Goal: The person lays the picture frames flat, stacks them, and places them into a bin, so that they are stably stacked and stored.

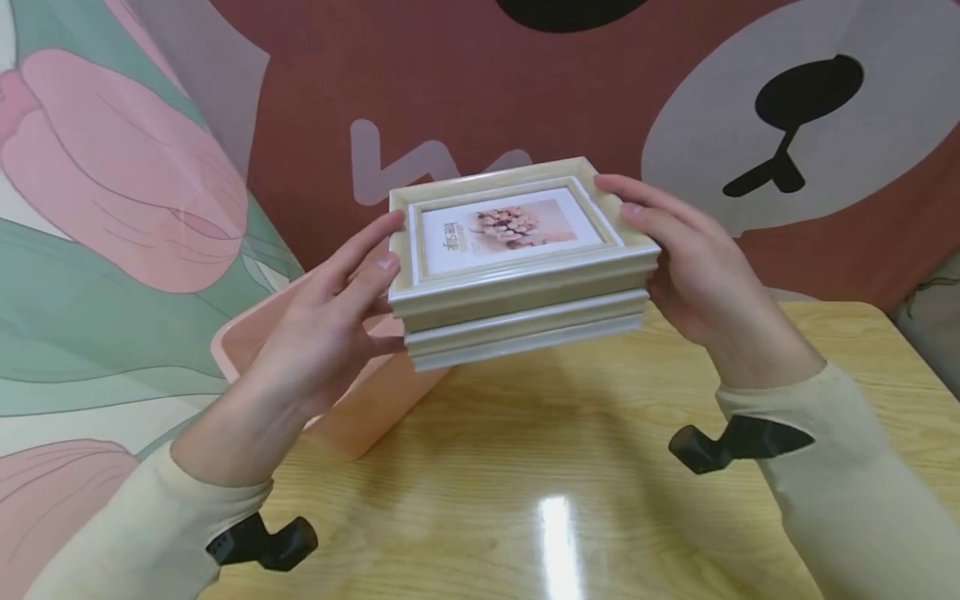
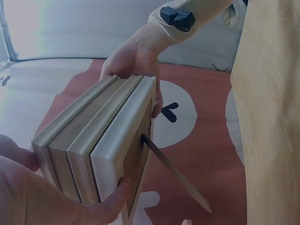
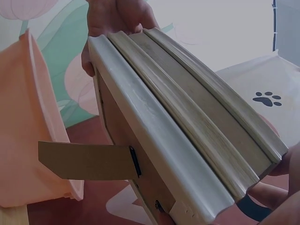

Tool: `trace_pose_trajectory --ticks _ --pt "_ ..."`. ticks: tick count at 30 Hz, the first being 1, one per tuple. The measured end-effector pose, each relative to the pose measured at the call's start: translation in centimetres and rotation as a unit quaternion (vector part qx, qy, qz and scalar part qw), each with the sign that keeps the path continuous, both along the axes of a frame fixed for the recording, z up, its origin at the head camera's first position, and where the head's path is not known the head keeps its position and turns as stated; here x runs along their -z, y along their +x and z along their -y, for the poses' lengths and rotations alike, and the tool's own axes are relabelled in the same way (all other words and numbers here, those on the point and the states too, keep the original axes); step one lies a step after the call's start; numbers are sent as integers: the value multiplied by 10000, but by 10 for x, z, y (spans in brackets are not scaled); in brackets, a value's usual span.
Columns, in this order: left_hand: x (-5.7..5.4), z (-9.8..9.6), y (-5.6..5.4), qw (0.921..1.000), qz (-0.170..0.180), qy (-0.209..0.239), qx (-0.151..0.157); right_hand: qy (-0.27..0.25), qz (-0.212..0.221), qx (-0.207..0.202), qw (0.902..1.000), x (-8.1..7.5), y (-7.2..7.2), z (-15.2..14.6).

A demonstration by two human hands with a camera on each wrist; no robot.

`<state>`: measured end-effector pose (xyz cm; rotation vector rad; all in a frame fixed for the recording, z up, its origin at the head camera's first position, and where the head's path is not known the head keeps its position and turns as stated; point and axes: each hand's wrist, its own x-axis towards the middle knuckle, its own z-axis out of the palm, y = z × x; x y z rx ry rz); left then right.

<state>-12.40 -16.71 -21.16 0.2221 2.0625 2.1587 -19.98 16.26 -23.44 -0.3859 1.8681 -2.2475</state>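
A stack of cream picture frames [image 1: 525, 293] is held level in the air above the table, between both hands. The top one shows a print of pink flowers [image 1: 517, 227] inside a white border. My left hand [image 1: 311, 337] grips the stack's left end, thumb and a finger on the top frame's edge, other fingers lower down. At the right end my right hand [image 1: 693, 258] holds it, fingertips over the top rim and the rest partly hidden behind the side. In the right wrist view a brown easel leg [image 3: 89, 160] sticks out from the bottom frame's back.
A pink plastic bin [image 1: 390, 408] stands on the wood-grain table [image 1: 510, 467], partly behind the left hand and forearm. Behind the table hangs a cloth [image 1: 465, 75] with a brown bear face and pink tulips. Each sleeve carries a small black camera mount [image 1: 262, 542].
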Motion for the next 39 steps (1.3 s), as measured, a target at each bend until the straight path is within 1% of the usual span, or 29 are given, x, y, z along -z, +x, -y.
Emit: trace_pose_trajectory --ticks 7,13,21,27,33,39 --pt "-8 5 4 9999 -17 45 -101 -55 74 -135 9999 -9 -6 9" --pt "-14 9 7 9998 -35 126 -155 264 26 -258 9993 -21 -7 15" --pt "-19 16 10 9992 -81 243 -293 242 321 -438 9982 -33 -9 26" --pt "-21 24 12 9991 -100 229 -353 97 216 -508 9984 -35 -16 35" --pt "-21 32 13 9986 -142 242 -438 -23 114 -527 9985 -34 -25 45" --pt "-18 43 15 9975 -77 253 -652 -29 94 -701 9975 -31 -34 59"
